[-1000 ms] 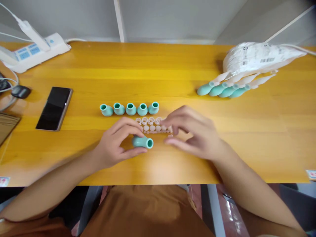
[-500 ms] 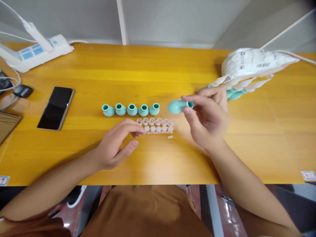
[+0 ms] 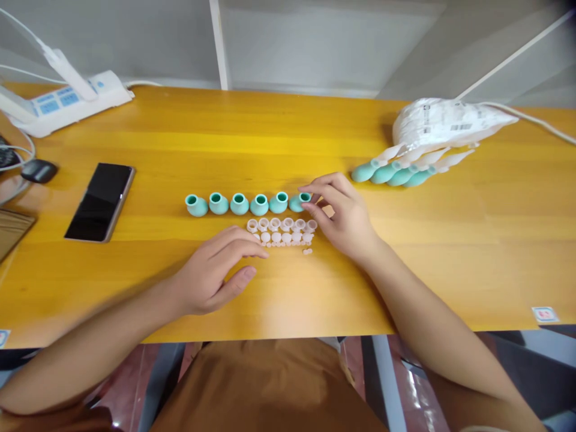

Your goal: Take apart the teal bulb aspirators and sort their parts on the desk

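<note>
Several small teal bulbs (image 3: 239,204) stand upright in a row on the yellow wooden table (image 3: 288,126). My right hand (image 3: 342,213) pinches the rightmost teal bulb (image 3: 297,201) at the row's right end, where it rests on the table. Just in front of the row lies a cluster of small pale pink caps (image 3: 283,231). My left hand (image 3: 216,270) rests on the table with fingers loosely spread, holding nothing, its fingertips close to the caps' left edge.
A white plastic bag (image 3: 438,123) at the back right spills more teal bulbs (image 3: 389,174). A black phone (image 3: 99,201) lies at the left. A white power strip (image 3: 67,102), cables and a dark mouse (image 3: 38,171) sit at the far left.
The teal bulb went from my left hand to my right, which lifted it and set it at the right end of the row. My left hand now lies empty.
</note>
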Demonstrator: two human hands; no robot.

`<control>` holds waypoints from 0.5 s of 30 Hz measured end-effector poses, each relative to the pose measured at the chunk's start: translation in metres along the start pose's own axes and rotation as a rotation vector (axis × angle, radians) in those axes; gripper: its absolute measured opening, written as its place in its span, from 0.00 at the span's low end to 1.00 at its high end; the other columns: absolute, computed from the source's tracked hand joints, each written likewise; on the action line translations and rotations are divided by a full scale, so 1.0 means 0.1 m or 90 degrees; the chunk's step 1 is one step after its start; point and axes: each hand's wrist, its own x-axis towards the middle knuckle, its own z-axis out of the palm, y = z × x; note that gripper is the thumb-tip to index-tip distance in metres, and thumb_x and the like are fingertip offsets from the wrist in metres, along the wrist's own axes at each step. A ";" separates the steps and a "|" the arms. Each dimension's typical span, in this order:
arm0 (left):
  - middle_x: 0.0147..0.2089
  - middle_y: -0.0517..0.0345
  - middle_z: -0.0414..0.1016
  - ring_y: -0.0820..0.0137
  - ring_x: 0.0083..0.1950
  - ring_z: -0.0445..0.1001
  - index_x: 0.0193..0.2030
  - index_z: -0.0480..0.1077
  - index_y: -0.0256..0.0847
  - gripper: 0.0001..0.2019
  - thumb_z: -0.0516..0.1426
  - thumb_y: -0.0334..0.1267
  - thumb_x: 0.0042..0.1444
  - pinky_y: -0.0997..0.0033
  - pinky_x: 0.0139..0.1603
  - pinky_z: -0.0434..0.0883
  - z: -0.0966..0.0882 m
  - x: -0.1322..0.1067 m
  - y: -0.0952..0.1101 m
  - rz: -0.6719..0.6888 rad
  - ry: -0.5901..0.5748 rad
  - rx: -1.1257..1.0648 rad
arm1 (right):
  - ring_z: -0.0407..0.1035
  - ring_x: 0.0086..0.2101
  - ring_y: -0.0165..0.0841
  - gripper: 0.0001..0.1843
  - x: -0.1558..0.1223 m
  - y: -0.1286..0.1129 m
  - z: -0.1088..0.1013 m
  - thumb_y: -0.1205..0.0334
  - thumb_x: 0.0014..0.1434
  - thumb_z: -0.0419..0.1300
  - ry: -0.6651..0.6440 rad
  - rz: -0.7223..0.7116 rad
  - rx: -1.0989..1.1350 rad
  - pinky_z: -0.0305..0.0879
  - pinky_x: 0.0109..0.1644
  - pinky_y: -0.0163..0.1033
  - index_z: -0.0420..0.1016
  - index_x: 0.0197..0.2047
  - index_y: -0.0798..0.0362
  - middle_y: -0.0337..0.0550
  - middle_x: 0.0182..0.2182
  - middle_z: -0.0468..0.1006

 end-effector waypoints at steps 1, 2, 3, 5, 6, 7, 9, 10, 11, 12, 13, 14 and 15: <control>0.53 0.47 0.83 0.59 0.53 0.82 0.61 0.73 0.42 0.10 0.54 0.39 0.81 0.58 0.57 0.82 0.00 0.00 0.00 0.001 0.001 0.002 | 0.79 0.41 0.41 0.12 0.00 0.00 0.00 0.60 0.77 0.63 0.002 0.000 0.006 0.83 0.43 0.52 0.83 0.60 0.44 0.50 0.51 0.79; 0.53 0.47 0.83 0.60 0.53 0.82 0.61 0.73 0.42 0.10 0.54 0.39 0.81 0.58 0.57 0.81 0.00 0.00 0.00 0.002 0.001 0.005 | 0.79 0.41 0.41 0.12 0.00 0.01 0.00 0.60 0.77 0.64 0.004 -0.002 0.011 0.84 0.43 0.51 0.83 0.60 0.45 0.50 0.51 0.79; 0.53 0.47 0.83 0.60 0.53 0.82 0.61 0.73 0.41 0.10 0.54 0.38 0.81 0.58 0.58 0.81 0.00 0.00 -0.01 0.003 0.001 0.007 | 0.79 0.41 0.41 0.12 0.00 0.01 0.00 0.60 0.77 0.64 0.005 -0.005 0.016 0.84 0.42 0.51 0.83 0.59 0.45 0.51 0.51 0.79; 0.53 0.47 0.83 0.60 0.54 0.82 0.61 0.73 0.41 0.10 0.54 0.37 0.80 0.59 0.58 0.81 0.00 0.00 -0.02 0.004 0.000 0.011 | 0.79 0.42 0.41 0.12 0.00 0.01 0.00 0.60 0.77 0.64 -0.001 -0.005 0.025 0.84 0.41 0.50 0.83 0.60 0.45 0.51 0.51 0.79; 0.53 0.47 0.83 0.60 0.54 0.82 0.61 0.73 0.41 0.10 0.54 0.37 0.80 0.59 0.58 0.81 0.00 0.00 -0.02 0.004 0.000 0.011 | 0.79 0.41 0.41 0.12 0.00 0.00 -0.01 0.58 0.77 0.64 -0.006 -0.002 0.023 0.84 0.39 0.49 0.82 0.61 0.45 0.50 0.52 0.79; 0.53 0.47 0.83 0.60 0.54 0.82 0.61 0.73 0.41 0.10 0.54 0.37 0.80 0.59 0.58 0.81 0.00 0.00 -0.02 0.003 0.001 0.010 | 0.79 0.41 0.41 0.13 0.00 0.00 -0.04 0.57 0.77 0.65 -0.005 0.004 0.012 0.83 0.38 0.49 0.82 0.61 0.44 0.50 0.52 0.79; 0.53 0.47 0.83 0.60 0.54 0.82 0.61 0.73 0.41 0.10 0.55 0.37 0.80 0.58 0.58 0.81 0.01 -0.01 -0.02 0.000 0.004 0.008 | 0.78 0.40 0.42 0.14 0.01 0.00 -0.14 0.54 0.76 0.65 0.026 0.016 -0.040 0.83 0.38 0.50 0.82 0.62 0.42 0.51 0.53 0.79; 0.53 0.47 0.83 0.59 0.54 0.82 0.61 0.74 0.42 0.10 0.55 0.37 0.80 0.58 0.58 0.82 0.00 -0.01 -0.02 -0.002 0.004 0.009 | 0.78 0.40 0.42 0.14 0.02 0.01 -0.21 0.54 0.77 0.65 0.059 0.024 -0.077 0.82 0.40 0.52 0.82 0.62 0.42 0.51 0.54 0.79; 0.53 0.47 0.83 0.59 0.54 0.82 0.62 0.73 0.42 0.10 0.55 0.37 0.80 0.58 0.58 0.82 0.00 -0.01 -0.02 -0.004 0.002 0.011 | 0.78 0.40 0.44 0.13 0.03 0.02 -0.28 0.55 0.78 0.63 0.106 0.032 -0.114 0.82 0.42 0.55 0.82 0.62 0.41 0.53 0.55 0.78; 0.54 0.47 0.83 0.59 0.54 0.82 0.62 0.73 0.42 0.10 0.55 0.37 0.80 0.57 0.58 0.82 0.00 -0.01 -0.02 -0.004 0.001 0.012 | 0.78 0.41 0.45 0.14 0.04 0.05 -0.37 0.56 0.79 0.60 0.154 0.044 -0.144 0.81 0.44 0.57 0.82 0.63 0.40 0.55 0.57 0.78; 0.54 0.47 0.83 0.59 0.54 0.82 0.62 0.73 0.42 0.10 0.55 0.37 0.80 0.57 0.58 0.82 0.00 -0.01 -0.02 -0.003 -0.001 0.014 | 0.79 0.44 0.48 0.16 0.05 0.08 -0.45 0.58 0.80 0.58 0.199 0.057 -0.170 0.81 0.45 0.59 0.81 0.65 0.39 0.58 0.59 0.77; 0.54 0.47 0.83 0.59 0.54 0.82 0.62 0.73 0.42 0.10 0.55 0.37 0.80 0.57 0.58 0.82 0.00 -0.01 -0.02 -0.001 -0.004 0.016 | 0.79 0.48 0.52 0.19 0.06 0.11 -0.53 0.60 0.80 0.56 0.239 0.065 -0.193 0.80 0.47 0.61 0.79 0.67 0.39 0.60 0.62 0.75; 0.54 0.47 0.83 0.59 0.54 0.82 0.62 0.73 0.42 0.10 0.55 0.37 0.80 0.57 0.58 0.82 0.00 -0.01 -0.02 0.000 -0.006 0.018 | 0.78 0.54 0.57 0.21 0.07 0.16 -0.60 0.62 0.79 0.56 0.253 0.073 -0.213 0.80 0.49 0.62 0.77 0.70 0.40 0.63 0.65 0.73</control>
